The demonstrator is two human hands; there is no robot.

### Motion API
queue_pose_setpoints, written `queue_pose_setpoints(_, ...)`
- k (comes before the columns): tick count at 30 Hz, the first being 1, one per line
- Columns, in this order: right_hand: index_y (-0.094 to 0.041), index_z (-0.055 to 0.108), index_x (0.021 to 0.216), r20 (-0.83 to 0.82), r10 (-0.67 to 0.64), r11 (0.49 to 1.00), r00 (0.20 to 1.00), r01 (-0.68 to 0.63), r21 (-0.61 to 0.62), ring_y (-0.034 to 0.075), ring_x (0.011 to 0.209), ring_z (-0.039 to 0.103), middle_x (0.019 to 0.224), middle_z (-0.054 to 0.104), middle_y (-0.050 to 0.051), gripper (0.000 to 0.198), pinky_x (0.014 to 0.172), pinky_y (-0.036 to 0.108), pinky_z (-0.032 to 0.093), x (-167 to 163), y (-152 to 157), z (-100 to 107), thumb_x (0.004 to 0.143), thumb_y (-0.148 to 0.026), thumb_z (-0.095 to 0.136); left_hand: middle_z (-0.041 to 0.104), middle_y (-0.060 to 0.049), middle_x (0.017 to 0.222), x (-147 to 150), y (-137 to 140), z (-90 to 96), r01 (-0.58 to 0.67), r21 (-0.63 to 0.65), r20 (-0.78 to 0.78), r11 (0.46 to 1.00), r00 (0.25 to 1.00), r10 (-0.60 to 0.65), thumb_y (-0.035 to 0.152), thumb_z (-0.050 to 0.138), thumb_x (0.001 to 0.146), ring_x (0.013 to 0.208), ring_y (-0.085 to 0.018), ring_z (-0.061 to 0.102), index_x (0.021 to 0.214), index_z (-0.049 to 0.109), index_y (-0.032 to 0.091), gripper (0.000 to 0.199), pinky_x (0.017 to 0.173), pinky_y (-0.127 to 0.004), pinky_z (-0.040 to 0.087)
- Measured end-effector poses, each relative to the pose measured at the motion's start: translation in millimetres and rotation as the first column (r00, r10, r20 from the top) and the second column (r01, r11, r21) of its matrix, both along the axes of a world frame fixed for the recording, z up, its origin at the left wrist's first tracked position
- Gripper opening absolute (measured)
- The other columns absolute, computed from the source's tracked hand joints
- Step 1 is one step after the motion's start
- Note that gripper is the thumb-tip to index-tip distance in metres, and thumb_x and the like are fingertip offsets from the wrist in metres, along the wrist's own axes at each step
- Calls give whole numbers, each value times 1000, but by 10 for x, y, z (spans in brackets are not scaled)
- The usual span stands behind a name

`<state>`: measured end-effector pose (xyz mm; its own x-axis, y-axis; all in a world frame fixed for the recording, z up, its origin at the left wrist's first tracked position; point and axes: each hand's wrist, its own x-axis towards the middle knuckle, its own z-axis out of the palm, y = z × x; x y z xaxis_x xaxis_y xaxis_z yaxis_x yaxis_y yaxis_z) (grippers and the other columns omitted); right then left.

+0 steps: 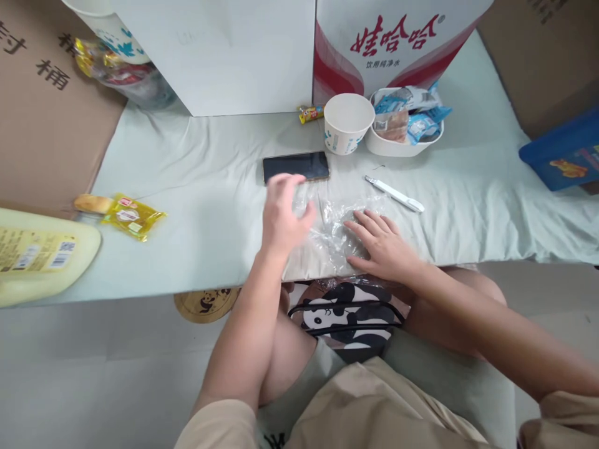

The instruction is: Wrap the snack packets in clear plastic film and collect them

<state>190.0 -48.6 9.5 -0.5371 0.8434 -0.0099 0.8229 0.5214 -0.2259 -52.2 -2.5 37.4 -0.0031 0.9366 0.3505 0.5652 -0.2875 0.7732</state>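
While the right hand (381,244) lies open, flat on the plastic (330,236), likely steadying it, the left hand (284,218), grip half-open, looks empty.

a pale green cloth (213,193) bears a phone (297,165), clear plastic (330,236), a white tool (395,194), a paper cup (345,132)

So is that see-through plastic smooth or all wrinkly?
Wrinkly: shiny creases run across the clear plastic by the right hand.
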Motion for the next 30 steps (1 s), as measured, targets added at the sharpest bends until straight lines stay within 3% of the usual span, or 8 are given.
queue_pose_setpoints(3,-17,50,153,8,-91,996,996,91,7,43,144,47,158,50,20,67,110,62,44,-31,-43,67,95,-51,56,71,-4,95,162,-144,-4,348,-95,-164,933,919,-359,17,57,91,86,-18,66,103,71,22,19,83,-35,56)
queue_pose_setpoints(5,-18,53,150,-19,-130,991,991,130,22,41,133,57,153,56,18,61,102,57,48,-4,-19,93,99,-50,51,74,-4,104,202,-192,-12,417,-247,-240,875,848,-472,17,55,93,92,-19,67,108,72,22,23,85,-36,57)
queue_pose_setpoints(11,-19,66,135,-71,-144,983,987,151,108,36,113,65,136,68,14,43,91,52,52,211,143,16,101,-41,51,54,-9,154,-37,-132,-8,221,-488,-359,845,831,-425,20,63,92,142,-30,49,137,64,23,46,115,-47,48)
queue_pose_setpoints(16,-20,72,91,-193,-70,982,979,101,161,30,96,67,111,74,13,27,84,47,52,286,201,-61,102,-33,50,40,-7,167,-204,-79,0,112,-522,-382,846,856,-349,28,72,88,149,-38,38,149,56,28,63,116,-54,46)
queue_pose_setpoints(18,-21,68,88,-289,-26,983,957,76,164,30,98,69,110,75,13,24,84,46,52,319,209,-40,100,-31,51,50,-8,159,-228,-62,7,115,-514,-378,850,859,-344,28,73,88,143,-36,45,141,63,27,54,114,-55,46)
queue_pose_setpoints(22,-24,63,92,-449,28,994,893,24,110,30,109,72,103,78,8,13,97,50,50,442,199,142,97,-28,52,70,-7,128,-233,-70,67,175,-443,-381,879,851,-362,24,74,86,125,-33,56,89,75,22,4,110,-56,46)
queue_pose_setpoints(26,-25,60,91,-540,-102,993,835,115,-10,28,98,75,86,76,5,9,96,49,53,591,148,454,96,-30,55,73,-6,126,-258,-139,174,346,-309,-138,886,905,-402,26,76,82,131,-32,56,71,67,20,15,117,-56,39)
queue_pose_setpoints(30,-25,58,111,-518,-348,928,781,210,-307,17,53,62,66,67,-1,22,55,33,48,747,97,653,96,-40,58,76,-6,90,-324,-129,213,498,-411,375,764,856,-357,39,75,80,85,-20,72,87,69,20,22,79,-36,59)
